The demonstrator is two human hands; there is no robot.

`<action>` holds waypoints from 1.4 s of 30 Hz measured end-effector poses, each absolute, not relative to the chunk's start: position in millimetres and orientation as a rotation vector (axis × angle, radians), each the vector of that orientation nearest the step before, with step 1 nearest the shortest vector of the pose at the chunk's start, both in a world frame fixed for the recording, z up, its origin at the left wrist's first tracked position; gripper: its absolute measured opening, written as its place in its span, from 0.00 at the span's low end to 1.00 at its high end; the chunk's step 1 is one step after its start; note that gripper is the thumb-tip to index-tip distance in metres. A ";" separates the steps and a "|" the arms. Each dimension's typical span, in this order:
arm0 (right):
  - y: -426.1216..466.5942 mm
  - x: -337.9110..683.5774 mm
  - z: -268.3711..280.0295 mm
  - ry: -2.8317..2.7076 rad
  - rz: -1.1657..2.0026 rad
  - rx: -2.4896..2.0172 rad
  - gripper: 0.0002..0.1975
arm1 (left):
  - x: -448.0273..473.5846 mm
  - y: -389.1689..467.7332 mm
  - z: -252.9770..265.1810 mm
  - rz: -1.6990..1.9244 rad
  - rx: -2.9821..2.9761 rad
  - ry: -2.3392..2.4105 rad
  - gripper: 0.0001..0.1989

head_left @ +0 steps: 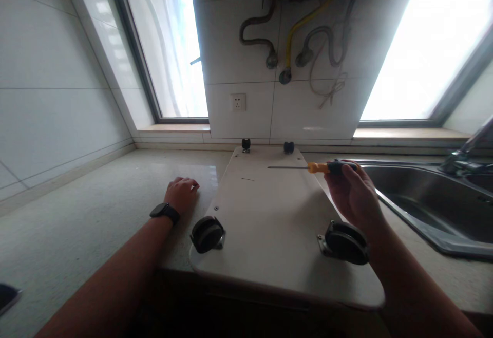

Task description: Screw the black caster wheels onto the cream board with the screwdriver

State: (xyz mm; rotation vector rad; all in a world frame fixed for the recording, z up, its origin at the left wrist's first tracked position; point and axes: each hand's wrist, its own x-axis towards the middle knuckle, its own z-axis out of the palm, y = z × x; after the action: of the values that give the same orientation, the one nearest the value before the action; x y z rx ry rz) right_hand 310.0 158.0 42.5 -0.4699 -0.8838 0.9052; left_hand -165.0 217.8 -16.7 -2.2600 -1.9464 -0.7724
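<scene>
My right hand point(352, 186) is closed around the yellow-and-black handle of a screwdriver point(318, 168). Its shaft lies nearly level, pointing left above a white board point(265, 209). My left hand point(182, 192) rests on the countertop just left of the board, its fingers loosely bent and nothing visible in them. Casters stand wheels-up near the board's corners: a near left caster point(207, 234), a near right caster point(346, 242), a far left caster point(246, 145) and a far right caster point(288, 147).
The speckled countertop point(96, 209) runs along a tiled wall with a socket point(238, 102). To the right are a steel sink point(423, 204) and a faucet point(462, 158). A yellow pipe point(298, 24) and hoses hang above. A dark object point(7, 297) lies at the lower left.
</scene>
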 end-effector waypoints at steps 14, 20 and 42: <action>148.2 307.8 42.0 -0.881 0.880 -0.399 0.11 | -89.5 128.8 103.6 -1.791 -3.177 -1.171 0.09; 93.5 306.8 65.4 -0.880 0.688 -0.356 0.09 | -73.9 90.4 128.1 -1.693 -3.462 -0.845 0.05; -31.4 249.6 65.9 -0.803 0.459 -0.617 0.15 | -55.6 48.4 142.8 -1.169 -3.505 -0.777 0.04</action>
State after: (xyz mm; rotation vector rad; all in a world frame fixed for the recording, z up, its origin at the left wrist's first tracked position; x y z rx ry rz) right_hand 249.6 -31.4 65.9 -0.6166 -0.8034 0.4591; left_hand -55.6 48.4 142.8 -3.5055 -0.7767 -1.1688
